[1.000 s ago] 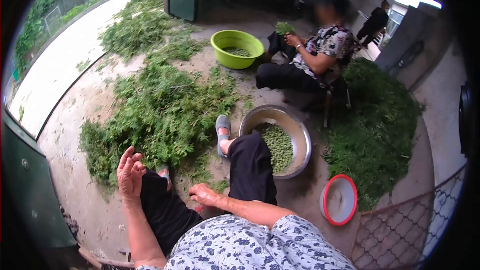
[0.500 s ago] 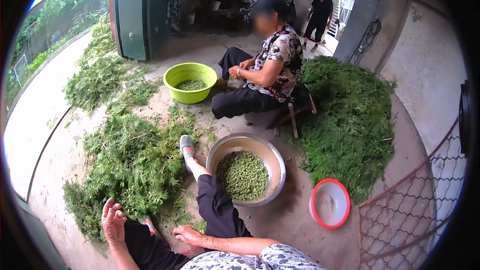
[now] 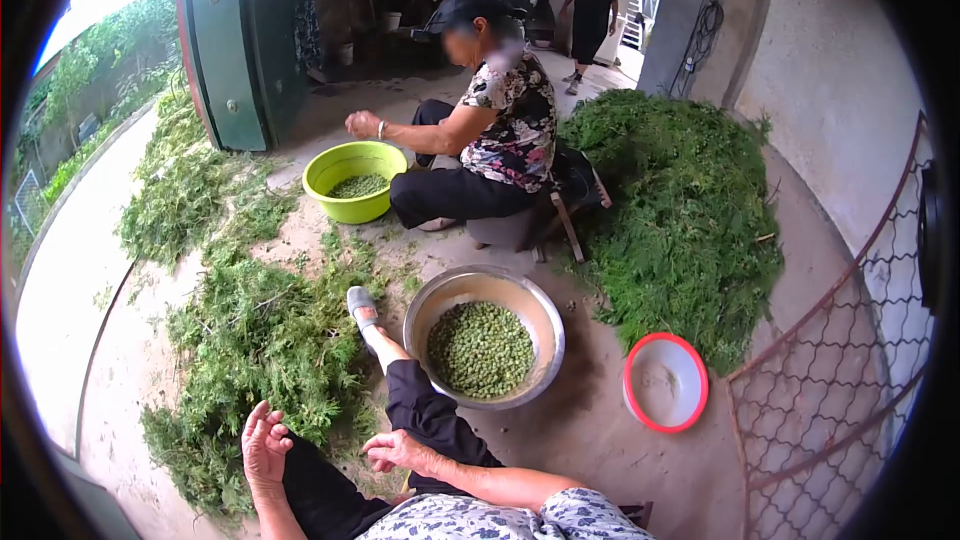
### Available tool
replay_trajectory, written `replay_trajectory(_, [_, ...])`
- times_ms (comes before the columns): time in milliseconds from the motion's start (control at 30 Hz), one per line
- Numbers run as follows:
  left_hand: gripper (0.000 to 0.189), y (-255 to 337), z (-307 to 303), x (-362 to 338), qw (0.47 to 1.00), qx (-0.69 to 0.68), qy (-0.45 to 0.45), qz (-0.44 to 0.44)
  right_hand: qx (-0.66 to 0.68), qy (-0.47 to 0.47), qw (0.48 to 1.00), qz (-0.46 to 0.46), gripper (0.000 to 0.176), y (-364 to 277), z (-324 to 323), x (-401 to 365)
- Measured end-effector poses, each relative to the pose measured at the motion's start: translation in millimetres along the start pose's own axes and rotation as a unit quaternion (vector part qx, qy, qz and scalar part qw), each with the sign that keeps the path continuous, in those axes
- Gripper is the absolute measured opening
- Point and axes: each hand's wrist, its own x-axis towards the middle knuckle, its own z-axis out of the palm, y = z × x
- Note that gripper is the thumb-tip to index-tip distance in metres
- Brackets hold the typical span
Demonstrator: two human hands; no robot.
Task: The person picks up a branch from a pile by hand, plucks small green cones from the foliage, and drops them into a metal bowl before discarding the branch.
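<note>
My left hand (image 3: 266,447) is raised over my dark trouser leg, palm partly up, its fingers loosely bent and apart with nothing visible in them. Above my lap my right hand (image 3: 398,452) points its loosely bent fingers leftward; no held thing shows. Leafy green cut branches (image 3: 270,340) lie in a heap on the floor beyond my left hand. By my outstretched leg stands a wide metal basin (image 3: 555,330), partly filled with small round green cones or seeds (image 3: 482,348). Both hands are apart from the basin.
A co-worker (image 3: 500,130) sits on a low stool, one hand over a yellow-green basin (image 3: 318,175). Another branch pile (image 3: 680,230) lies right. A red-rimmed white bowl (image 3: 665,420) stands near the wire-mesh gate (image 3: 825,410). Another person (image 3: 593,15) stands at the back.
My hands have come closer together, the right one lifted slightly. The co-worker's hand has reached out over the yellow-green basin. The person behind has shifted, and the view has turned a little.
</note>
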Motion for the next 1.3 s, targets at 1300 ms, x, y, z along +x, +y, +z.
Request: replay_trajectory(1300, [0.042, -24, -15, -105, 0.985, -0.162, -0.003, -0.067, 0.157, -0.12, 0.98, 0.03, 0.028, -2, -15, -55])
